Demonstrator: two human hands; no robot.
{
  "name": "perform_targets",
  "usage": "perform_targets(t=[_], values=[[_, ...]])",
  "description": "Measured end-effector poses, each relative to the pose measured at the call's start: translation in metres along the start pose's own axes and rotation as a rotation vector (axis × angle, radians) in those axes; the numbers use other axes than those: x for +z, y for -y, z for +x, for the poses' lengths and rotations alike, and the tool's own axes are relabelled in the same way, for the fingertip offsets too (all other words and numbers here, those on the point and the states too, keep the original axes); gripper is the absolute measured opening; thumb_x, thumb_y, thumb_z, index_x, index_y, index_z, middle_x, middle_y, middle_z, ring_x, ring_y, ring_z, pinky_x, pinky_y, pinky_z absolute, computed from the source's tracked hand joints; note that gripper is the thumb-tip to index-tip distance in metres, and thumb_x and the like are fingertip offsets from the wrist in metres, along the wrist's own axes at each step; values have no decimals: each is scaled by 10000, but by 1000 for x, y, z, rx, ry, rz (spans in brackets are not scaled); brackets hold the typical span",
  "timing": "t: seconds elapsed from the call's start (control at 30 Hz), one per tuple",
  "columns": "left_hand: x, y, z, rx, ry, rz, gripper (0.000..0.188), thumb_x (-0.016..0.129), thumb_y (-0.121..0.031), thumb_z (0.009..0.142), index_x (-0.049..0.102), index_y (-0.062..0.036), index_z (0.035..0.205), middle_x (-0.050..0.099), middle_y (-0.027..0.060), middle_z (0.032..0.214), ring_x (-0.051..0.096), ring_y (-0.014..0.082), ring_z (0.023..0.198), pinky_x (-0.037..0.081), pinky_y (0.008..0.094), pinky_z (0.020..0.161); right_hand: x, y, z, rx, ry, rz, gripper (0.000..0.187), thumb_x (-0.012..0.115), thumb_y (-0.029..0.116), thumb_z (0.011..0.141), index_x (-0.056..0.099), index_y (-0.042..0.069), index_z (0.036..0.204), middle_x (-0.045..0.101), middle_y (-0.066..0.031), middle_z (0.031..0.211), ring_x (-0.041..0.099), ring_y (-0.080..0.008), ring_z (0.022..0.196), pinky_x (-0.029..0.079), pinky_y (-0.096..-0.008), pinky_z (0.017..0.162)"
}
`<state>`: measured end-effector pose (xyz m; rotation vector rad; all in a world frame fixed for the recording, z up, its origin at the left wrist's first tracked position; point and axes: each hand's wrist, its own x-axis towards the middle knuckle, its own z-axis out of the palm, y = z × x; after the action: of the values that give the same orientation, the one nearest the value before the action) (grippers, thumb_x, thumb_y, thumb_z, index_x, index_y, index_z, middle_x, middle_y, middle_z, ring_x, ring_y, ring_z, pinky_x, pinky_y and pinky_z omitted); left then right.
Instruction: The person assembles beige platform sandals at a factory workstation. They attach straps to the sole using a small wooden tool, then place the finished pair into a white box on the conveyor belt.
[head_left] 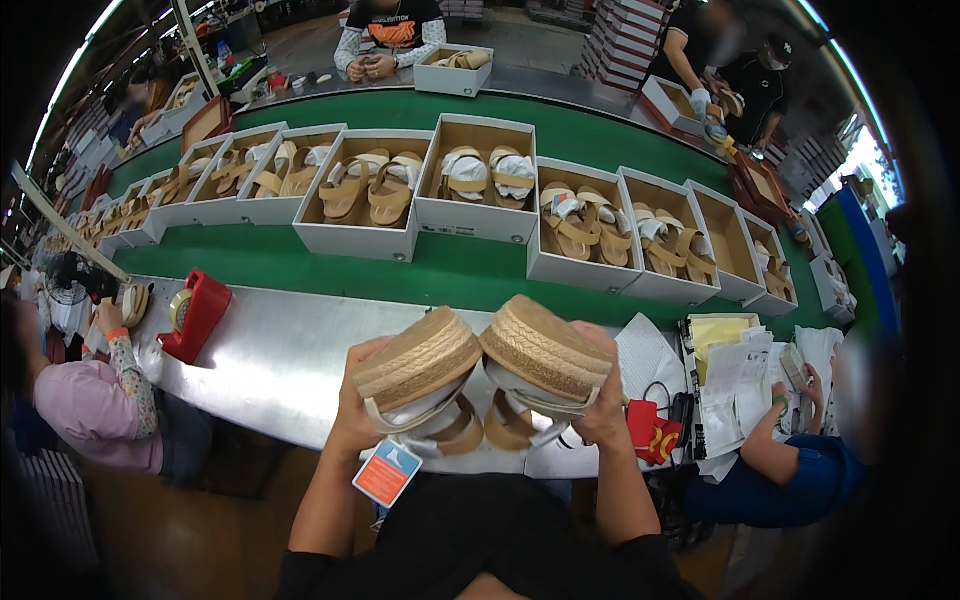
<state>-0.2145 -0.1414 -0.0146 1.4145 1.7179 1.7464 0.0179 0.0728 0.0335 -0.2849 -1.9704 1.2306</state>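
In front of my body I hold up a pair of tan wedge sandals with woven rope-like soles, tilted so the soles face up and outward. My left hand [357, 400] is closed round the left sandal [420, 362], and my right hand [603, 400] grips the right sandal [548, 350]. The two soles almost meet at the middle. White paper stuffing shows inside both, under the straps. From the left sandal hangs an orange and blue tag [387, 472]. My fingers are partly hidden behind the sandals.
Open white boxes of sandals [478, 178] line the green conveyor belt [270, 262]. On the metal table [270, 345] stands a red tape dispenser [195, 318]. Papers [735, 385] and a red pouch [650, 432] lie at right. Co-workers sit either side; others are across the belt.
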Motion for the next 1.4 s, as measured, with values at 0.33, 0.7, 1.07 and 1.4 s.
perform_targets(t=[0.33, 0.7, 1.07, 1.4], values=[[3, -11, 1, -76, -88, -192, 842, 892, -93, 711, 398, -40, 1392, 533, 121, 1328, 538, 202, 1236, 441, 352, 1042, 4, -4, -1, -10, -66, -148, 750, 871, 120, 709, 471, 19, 1335, 549, -168, 1279, 563, -295, 1171, 443, -401, 1021], [34, 57, -63, -1065, -84, -1138, 579, 527, -367, 989, 414, -48, 1459, 564, 168, 1365, 614, 286, 1193, 545, 430, 971, 47, -67, -29, 1234, 81, 957, 605, 595, 395, 999, 409, 87, 1486, 589, -79, 1307, 615, -181, 1127, 522, -338, 925], [17, 28, -63, -933, -264, -1073, 577, 500, -411, 1015, 469, 14, 1403, 601, 243, 1290, 661, 335, 1092, 588, 473, 885, -18, -84, -83, 654, -198, -489, 320, 587, 201, 959, 650, 5, 1204, 612, -194, 1017, 630, -304, 846, 512, -401, 778], [-16, -12, -42, -407, -267, -128, 793, 788, -225, 866, 330, 2, 1474, 523, 124, 1341, 532, 212, 1219, 401, 343, 1063, -39, -73, -102, 678, -33, -849, 211, 633, 212, 923, 678, 41, 1037, 641, -181, 931, 647, -379, 845, 530, -458, 747]])
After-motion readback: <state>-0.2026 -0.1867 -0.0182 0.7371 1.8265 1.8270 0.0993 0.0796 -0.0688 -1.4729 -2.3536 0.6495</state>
